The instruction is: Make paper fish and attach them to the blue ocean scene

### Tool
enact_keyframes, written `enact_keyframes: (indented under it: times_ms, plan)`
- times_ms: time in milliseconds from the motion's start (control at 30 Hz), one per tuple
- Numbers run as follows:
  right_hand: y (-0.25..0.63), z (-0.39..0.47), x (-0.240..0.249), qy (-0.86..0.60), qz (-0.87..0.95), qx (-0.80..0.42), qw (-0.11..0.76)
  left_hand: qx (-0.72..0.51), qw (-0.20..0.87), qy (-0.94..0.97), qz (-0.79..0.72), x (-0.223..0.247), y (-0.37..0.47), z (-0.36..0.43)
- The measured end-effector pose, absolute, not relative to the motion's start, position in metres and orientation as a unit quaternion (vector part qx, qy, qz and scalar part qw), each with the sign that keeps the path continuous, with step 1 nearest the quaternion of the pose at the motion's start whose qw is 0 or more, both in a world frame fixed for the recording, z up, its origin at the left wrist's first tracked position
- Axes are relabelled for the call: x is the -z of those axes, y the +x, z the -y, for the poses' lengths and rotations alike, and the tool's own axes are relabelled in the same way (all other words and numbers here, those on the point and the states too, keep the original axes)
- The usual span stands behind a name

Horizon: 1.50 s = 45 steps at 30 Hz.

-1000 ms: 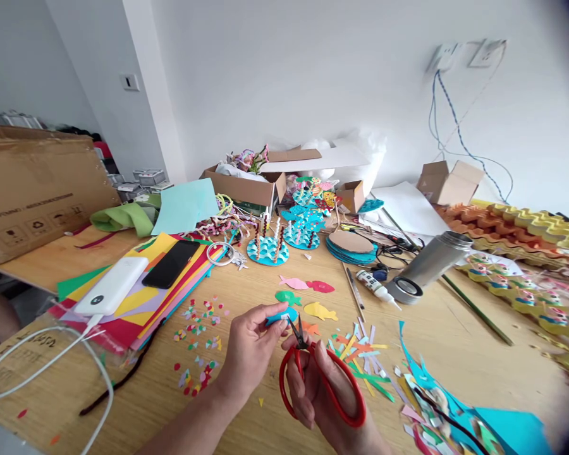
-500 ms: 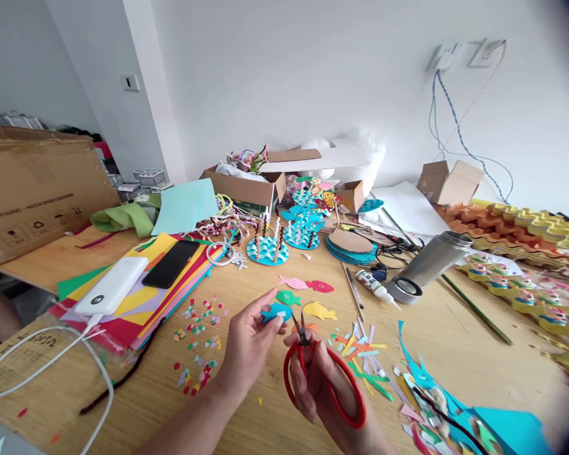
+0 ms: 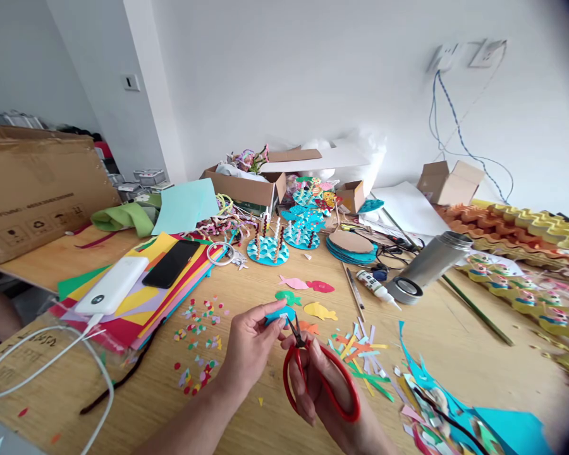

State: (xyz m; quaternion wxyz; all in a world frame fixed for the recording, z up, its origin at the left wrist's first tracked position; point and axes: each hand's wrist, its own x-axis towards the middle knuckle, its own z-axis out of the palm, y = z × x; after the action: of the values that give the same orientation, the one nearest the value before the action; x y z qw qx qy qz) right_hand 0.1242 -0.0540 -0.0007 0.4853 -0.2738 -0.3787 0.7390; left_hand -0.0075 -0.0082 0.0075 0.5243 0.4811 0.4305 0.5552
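Scissor handles (image 3: 353,393) are red, the held fish (image 3: 277,314) blue.

left hand (image 3: 250,342) pinches a blue fish (image 3: 288,312), right hand (image 3: 321,387) grips scissors (image 3: 300,344).

Two hands (image 3: 249,347) (image 3: 336,384), one pair of scissors (image 3: 301,344), six paper fish (image 3: 285,311)

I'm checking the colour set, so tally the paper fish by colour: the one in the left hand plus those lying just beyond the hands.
Blue fish, held in the left hand: 1
Pink fish: 1
Red fish: 1
Green fish: 1
Yellow fish: 1
Orange fish, partly hidden: 1
Total: 6
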Motion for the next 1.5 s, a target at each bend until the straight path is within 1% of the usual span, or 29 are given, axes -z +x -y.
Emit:
enact_keyframes:
  times_ms: [133, 233, 333, 433, 533, 600, 667, 833, 1000, 1100, 1200, 1333, 1433, 1500]
  plan:
    - [0.124, 0.054, 0.001, -0.282, 0.393, -0.731, 0.482, -0.549, 0.526, 0.479, -0.438, -0.01, -0.007, 0.008]
    - [0.128, 0.055, -0.002, -0.31, 0.457, -0.686, 0.474, -0.545, 0.532, 0.475, -0.441, -0.009, -0.008, 0.007]
    - [0.136, 0.055, -0.011, -0.405, 0.571, -0.593, 0.398, -0.553, 0.533, 0.457, -0.448, -0.006, -0.009, 0.003]
    - [0.142, 0.056, -0.017, -0.517, 0.695, -0.419, 0.274, -0.581, 0.537, 0.42, -0.445, -0.004, -0.012, -0.001]
    - [0.143, 0.056, -0.016, -0.555, 0.768, -0.27, 0.169, -0.603, 0.542, 0.395, -0.432, -0.003, -0.014, -0.004]
    - [0.141, 0.056, -0.013, -0.548, 0.796, -0.226, 0.125, -0.604, 0.543, 0.39, -0.434, -0.003, -0.014, -0.004]
    - [0.138, 0.056, -0.011, -0.528, 0.818, -0.209, 0.097, -0.6, 0.543, 0.387, -0.442, -0.003, -0.014, -0.005]
    - [0.133, 0.057, -0.01, -0.514, 0.837, -0.176, 0.071, -0.587, 0.552, 0.39, -0.445, -0.002, -0.013, -0.006]
    - [0.134, 0.059, -0.013, -0.526, 0.831, -0.167, 0.073, -0.59, 0.564, 0.378, -0.438, -0.004, -0.013, -0.006]
    - [0.136, 0.06, -0.016, -0.518, 0.828, -0.19, 0.102, -0.593, 0.561, 0.386, -0.43, -0.005, -0.013, -0.005]
    - [0.138, 0.057, -0.017, -0.518, 0.801, -0.23, 0.195, -0.58, 0.574, 0.394, -0.423, -0.006, -0.012, -0.003]
    - [0.141, 0.047, -0.013, -0.571, 0.672, -0.322, 0.345, -0.527, 0.636, 0.411, -0.386, -0.007, -0.008, 0.003]
    - [0.141, 0.041, -0.011, -0.563, 0.591, -0.403, 0.415, -0.488, 0.666, 0.427, -0.369, -0.007, -0.006, 0.007]
    - [0.141, 0.038, -0.01, -0.55, 0.565, -0.425, 0.444, -0.471, 0.671, 0.436, -0.372, -0.006, -0.005, 0.009]
